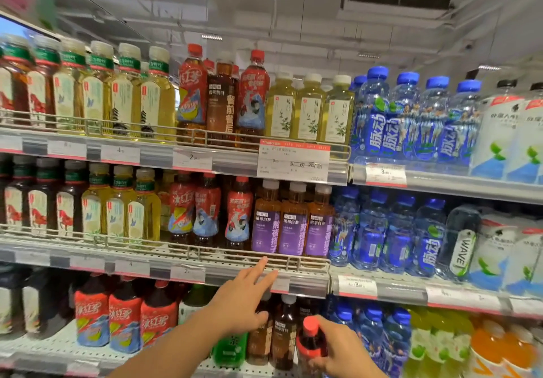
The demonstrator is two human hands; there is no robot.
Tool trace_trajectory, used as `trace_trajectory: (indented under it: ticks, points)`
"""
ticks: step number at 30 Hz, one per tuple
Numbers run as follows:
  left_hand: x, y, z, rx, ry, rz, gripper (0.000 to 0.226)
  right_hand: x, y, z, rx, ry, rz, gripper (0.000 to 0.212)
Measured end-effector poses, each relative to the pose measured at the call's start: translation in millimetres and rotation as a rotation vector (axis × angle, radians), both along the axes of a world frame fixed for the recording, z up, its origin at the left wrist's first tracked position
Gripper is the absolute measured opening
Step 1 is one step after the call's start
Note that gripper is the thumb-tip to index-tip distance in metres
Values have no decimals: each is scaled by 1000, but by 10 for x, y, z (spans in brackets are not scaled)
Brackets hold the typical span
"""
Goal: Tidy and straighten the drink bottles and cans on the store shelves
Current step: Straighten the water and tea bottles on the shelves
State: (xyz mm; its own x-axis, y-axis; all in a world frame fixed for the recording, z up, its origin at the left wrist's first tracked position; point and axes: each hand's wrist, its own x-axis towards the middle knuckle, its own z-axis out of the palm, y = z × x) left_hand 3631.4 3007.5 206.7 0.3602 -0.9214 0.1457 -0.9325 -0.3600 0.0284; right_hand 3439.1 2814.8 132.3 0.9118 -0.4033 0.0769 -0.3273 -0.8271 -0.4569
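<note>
Nearest me, right hand [338, 348] grips a red-capped bottle [312, 341] before the lowest shelf; left hand [244, 298], fingers straight and spread, reaches toward the wire rail [293, 261] below three purple-labelled tea bottles [292, 222]. I judge the held bottle belongs among the three red-labelled teas [205, 210] leftward; I would seat it upright, label outward. Top shelf: four blue-capped bottles [417, 119] in front.

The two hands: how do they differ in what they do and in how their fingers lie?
The left hand holds nothing, while the right hand grips a red-capped bottle. The left hand's fingers are straight, reaching toward the middle shelf's edge; the right hand's are curled. Both are bare.
</note>
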Motion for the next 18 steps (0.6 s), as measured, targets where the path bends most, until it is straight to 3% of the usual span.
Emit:
trace_trajectory:
  ticks: [2,6,9,14,18]
  points:
    - [22,68,185,17,34,-37,76,-27,33,149,0,-14,54,41]
    - [35,210,612,-55,18,-86,49,-84,170,557,46,-79,120,48]
    - [72,347,999,-202,-17,-85,40,-107,266,924,74,-85,168,62]
    - [297,552,1728,-493,-37,-37,24,-128,362,1486,66,-79,217,58]
    - [497,604,2320,-675,-135,0,25,-127,434,1885,71,-152,244,51]
